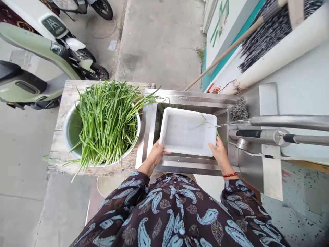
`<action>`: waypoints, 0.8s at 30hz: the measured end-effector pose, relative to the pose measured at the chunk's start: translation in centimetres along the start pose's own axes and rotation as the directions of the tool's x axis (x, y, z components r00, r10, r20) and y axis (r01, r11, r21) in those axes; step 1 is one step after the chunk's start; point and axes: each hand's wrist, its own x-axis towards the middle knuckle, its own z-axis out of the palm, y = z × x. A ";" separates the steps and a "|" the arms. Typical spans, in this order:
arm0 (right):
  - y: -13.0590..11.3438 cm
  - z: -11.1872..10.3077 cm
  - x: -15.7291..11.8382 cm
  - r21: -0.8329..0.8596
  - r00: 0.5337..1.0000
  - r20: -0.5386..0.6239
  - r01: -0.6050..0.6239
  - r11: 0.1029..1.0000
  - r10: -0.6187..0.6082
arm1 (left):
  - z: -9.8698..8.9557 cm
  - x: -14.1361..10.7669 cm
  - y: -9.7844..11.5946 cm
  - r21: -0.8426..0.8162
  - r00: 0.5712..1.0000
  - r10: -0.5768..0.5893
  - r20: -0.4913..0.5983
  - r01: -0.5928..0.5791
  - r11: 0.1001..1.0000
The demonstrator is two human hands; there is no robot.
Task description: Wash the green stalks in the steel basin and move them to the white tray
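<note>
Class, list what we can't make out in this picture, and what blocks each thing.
All in the head view:
- Sink floor: mostly hidden by the white tray.
- Bowl's bottom: leafy greens hide most of it.
- Tap: cut off by the right edge.
- Green scooter: cut off by the left edge.

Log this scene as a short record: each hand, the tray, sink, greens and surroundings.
Left hand: holds the tray near its near left corner
Right hand: holds it near the near right corner
Tray: white, within the sink opening; whether it touches bottom is unclear
Sink: steel, faucet on the right
Greens: heaped in a tub left of the sink, some hanging over its rim
Surroundings: parked scooters, far left
</note>
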 end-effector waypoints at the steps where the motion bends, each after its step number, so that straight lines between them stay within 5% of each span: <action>1: 0.8 0.1 0.4 0.078 0.999 0.020 -0.049 0.996 0.047 | -0.1 0.1 -0.1 -0.006 1.000 0.003 0.012 -0.003 1.000; 7: 4.4 0.5 2.9 0.273 0.914 0.076 -0.403 0.873 0.398 | 0.2 0.9 0.1 0.056 0.987 0.006 0.162 -0.015 0.998; 12: 5.3 -0.5 4.0 0.326 0.892 0.150 -0.451 0.831 0.426 | -1.3 3.0 0.7 0.107 0.876 -0.042 0.481 -0.011 0.994; 18: 4.3 -0.5 3.8 0.340 0.889 0.072 -0.448 0.827 0.452 | -2.0 6.6 -0.4 -0.039 0.872 -0.009 0.490 0.032 0.999; 20: 3.7 -0.5 3.3 0.342 0.889 0.076 -0.448 0.826 0.451 | -1.3 7.5 -1.2 -0.101 0.925 0.022 0.378 0.018 0.995; 22: 3.0 -1.0 2.4 0.339 0.890 0.088 -0.449 0.827 0.447 | -0.3 8.6 -1.9 0.014 0.994 0.020 0.106 -0.022 1.000; 24: 2.2 -1.7 1.3 0.323 0.886 0.054 -0.452 0.831 0.461 | 0.7 9.9 -2.4 0.215 0.986 0.055 -0.157 -0.020 0.976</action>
